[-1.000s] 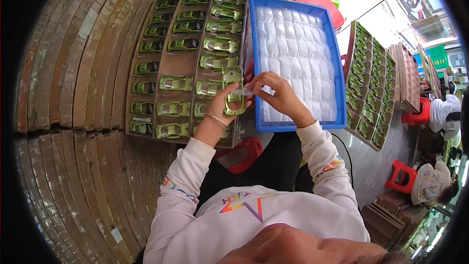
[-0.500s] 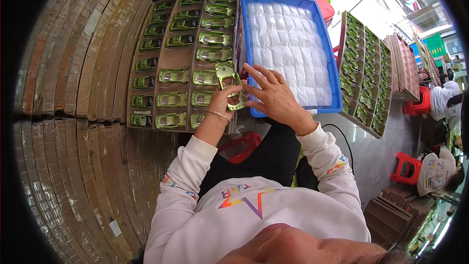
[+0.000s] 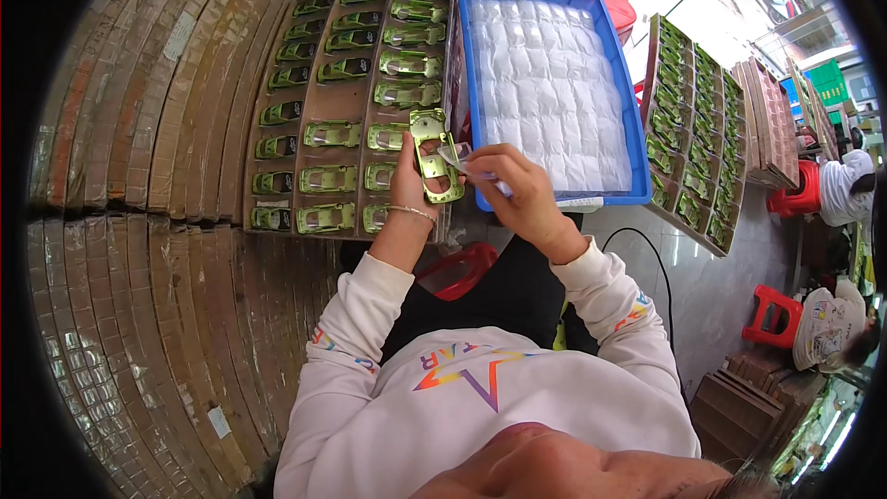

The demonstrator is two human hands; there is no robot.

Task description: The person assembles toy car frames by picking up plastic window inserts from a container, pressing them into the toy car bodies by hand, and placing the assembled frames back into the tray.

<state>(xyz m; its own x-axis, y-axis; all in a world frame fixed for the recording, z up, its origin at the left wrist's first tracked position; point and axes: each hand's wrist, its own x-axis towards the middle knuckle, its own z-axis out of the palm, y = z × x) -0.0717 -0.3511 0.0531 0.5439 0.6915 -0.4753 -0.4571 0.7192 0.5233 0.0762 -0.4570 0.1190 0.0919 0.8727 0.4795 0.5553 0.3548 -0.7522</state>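
My left hand [image 3: 407, 183] grips a green toy car body shell [image 3: 432, 166] by its left side, with the shell's cut-out openings facing up. In my right hand [image 3: 525, 192], thumb and fingers pinch a small clear plastic piece [image 3: 454, 156] at the shell's right edge. Whether that piece touches the shell I cannot tell. Beyond my left hand lies a brown compartment tray [image 3: 342, 99] with rows of green car shells, several of them with black tops. To its right, a blue plastic bin [image 3: 474, 83] holds rows of white packets [image 3: 540, 83].
Stacked brown trays [image 3: 120, 111] wall off the left side. At the right, another tray of green shells [image 3: 688, 129] leans at an angle. A red stool [image 3: 457, 270] is by my legs, and a black cable [image 3: 661, 286] curves across the floor. Other people sit at far right.
My right hand has drawn its spread fingers together into a pinch, and the clear piece now shows in them. The shell has tilted slightly in my left hand.
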